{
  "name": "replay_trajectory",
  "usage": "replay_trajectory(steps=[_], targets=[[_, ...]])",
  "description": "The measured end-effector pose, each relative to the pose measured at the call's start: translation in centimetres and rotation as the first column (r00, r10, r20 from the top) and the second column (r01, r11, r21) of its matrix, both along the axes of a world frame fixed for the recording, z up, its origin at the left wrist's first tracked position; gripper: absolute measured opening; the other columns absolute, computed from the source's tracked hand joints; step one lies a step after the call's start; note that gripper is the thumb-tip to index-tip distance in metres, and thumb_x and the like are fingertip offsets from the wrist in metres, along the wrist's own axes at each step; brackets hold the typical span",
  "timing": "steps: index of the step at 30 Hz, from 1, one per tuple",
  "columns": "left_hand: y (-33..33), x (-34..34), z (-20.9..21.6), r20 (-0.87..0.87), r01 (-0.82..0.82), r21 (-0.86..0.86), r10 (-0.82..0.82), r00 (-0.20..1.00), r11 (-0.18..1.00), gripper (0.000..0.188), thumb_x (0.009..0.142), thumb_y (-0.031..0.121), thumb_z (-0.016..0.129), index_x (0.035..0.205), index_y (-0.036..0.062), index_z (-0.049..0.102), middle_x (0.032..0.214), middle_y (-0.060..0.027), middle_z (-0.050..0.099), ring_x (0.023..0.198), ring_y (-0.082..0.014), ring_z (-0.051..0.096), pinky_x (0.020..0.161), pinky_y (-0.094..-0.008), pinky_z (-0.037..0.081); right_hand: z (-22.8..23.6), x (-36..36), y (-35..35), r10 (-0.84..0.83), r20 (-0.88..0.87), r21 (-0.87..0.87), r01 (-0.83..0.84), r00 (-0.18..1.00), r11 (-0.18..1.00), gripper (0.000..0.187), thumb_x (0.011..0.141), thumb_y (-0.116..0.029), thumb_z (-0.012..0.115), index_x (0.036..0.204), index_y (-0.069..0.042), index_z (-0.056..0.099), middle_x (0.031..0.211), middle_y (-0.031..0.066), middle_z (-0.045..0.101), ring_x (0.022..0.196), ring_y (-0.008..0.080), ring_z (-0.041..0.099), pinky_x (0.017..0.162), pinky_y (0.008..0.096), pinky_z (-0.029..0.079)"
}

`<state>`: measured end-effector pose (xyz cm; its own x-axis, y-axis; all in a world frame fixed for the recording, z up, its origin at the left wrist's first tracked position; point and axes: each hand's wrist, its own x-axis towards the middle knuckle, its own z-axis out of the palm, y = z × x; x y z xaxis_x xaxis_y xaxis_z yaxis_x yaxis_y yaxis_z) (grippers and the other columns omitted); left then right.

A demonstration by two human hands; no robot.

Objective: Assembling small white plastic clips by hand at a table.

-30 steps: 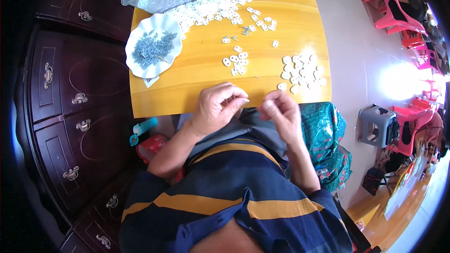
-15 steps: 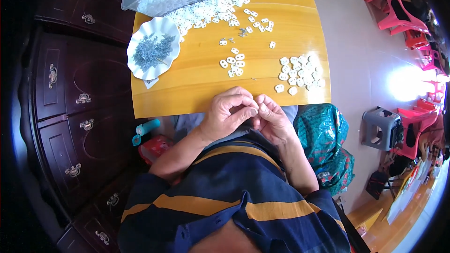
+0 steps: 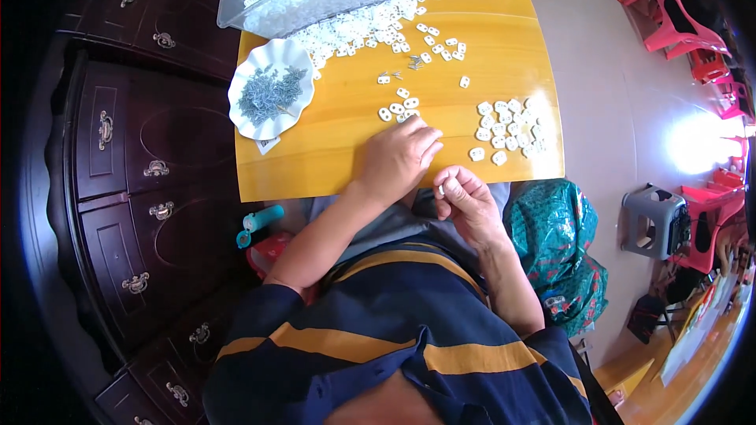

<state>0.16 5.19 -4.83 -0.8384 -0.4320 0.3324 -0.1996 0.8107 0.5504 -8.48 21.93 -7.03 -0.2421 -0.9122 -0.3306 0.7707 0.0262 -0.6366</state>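
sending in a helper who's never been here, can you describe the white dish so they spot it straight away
Find the yellow wooden table in front of the seated person. At its left edge, beside the dark cabinet, the white dish sits nearer the person than the clear bin. Its wavy rim and heap of thin grey metal bits set it apart.
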Motion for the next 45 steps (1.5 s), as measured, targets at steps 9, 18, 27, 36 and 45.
replay_trajectory(steps=[9, 18, 27, 36, 45], targets=[[-0.3, 0.0, -0.2, 0.201, 0.091, -0.027, -0.084, 0.976, 0.995, 0.011, 0.092, 0.015, 0.067, 0.092, 0.0072, 0.059, 0.088, -0.0119, 0.063, 0.075, -0.0322, 0.066, 0.062, -0.0436, 0.052, 0.3, 0.5, -0.6, -0.007, -0.14, 0.04, 0.013, 0.99, 0.999, 0.017, 0.107, -0.022, 0.056, 0.109, -0.005, 0.058, 0.085, -0.0001, 0.058, 0.068, 0.0079, 0.053, 0.066, 0.0214, 0.045], [-0.5, 2.3, 1.8, -0.067, 0.038, 0.487, -0.007, 0.998, 0.873, 0.007, 0.094, 0.004, 0.064, 0.094, 0.002, 0.058, 0.078, -0.0104, 0.061, 0.068, -0.0252, 0.06, 0.064, -0.0347, 0.048, 0.4, -0.1, -0.6, -0.097, -0.076, 0.017, 0.099, 0.992, 0.995, 0.008, 0.103, -0.012, 0.059, 0.108, -0.005, 0.057, 0.087, 0.0038, 0.065, 0.068, 0.01, 0.059, 0.065, 0.0224, 0.048], [1.6, 1.9, 2.4, -0.234, 0.221, 0.546, -0.107, 0.966, 0.808, 0.01, 0.098, 0.008, 0.062, 0.093, 0.0005, 0.057, 0.099, -0.0127, 0.062, 0.084, -0.0235, 0.06, 0.075, -0.031, 0.05, 0.0, 0.3, -0.4, -0.061, -0.055, -0.011, 0.061, 0.997, 0.998, 0.015, 0.103, -0.015, 0.061, 0.108, -0.002, 0.067, 0.083, 0.0024, 0.066, 0.068, 0.0086, 0.058, 0.066, 0.022, 0.049], [1.5, 2.5, 1.8, -0.148, 0.225, 0.684, -0.17, 0.974, 0.694, 0.008, 0.098, 0.006, 0.063, 0.095, -0.0011, 0.061, 0.094, -0.0087, 0.064, 0.078, -0.0154, 0.061, 0.071, -0.0273, 0.051, 0.0, -0.2, 0.3, -0.074, -0.046, 0.045, 0.076, 0.996, 0.996, 0.014, 0.101, -0.016, 0.063, 0.097, -0.004, 0.069, 0.078, 0.0015, 0.066, 0.064, 0.0078, 0.059, 0.061, 0.0214, 0.048], [0.7, 2.8, 2.3, -0.117, 0.248, 0.683, -0.232, 0.966, 0.687, 0.005, 0.097, 0.004, 0.064, 0.097, -0.0012, 0.064, 0.088, -0.0048, 0.064, 0.074, -0.0088, 0.061, 0.067, -0.023, 0.051, -0.3, 0.0, 0.3, -0.053, 0.018, 0.013, 0.053, 0.998, 0.999, 0.012, 0.1, -0.014, 0.064, 0.099, -0.003, 0.07, 0.081, 0.0039, 0.07, 0.065, 0.0088, 0.062, 0.062, 0.0218, 0.051]])
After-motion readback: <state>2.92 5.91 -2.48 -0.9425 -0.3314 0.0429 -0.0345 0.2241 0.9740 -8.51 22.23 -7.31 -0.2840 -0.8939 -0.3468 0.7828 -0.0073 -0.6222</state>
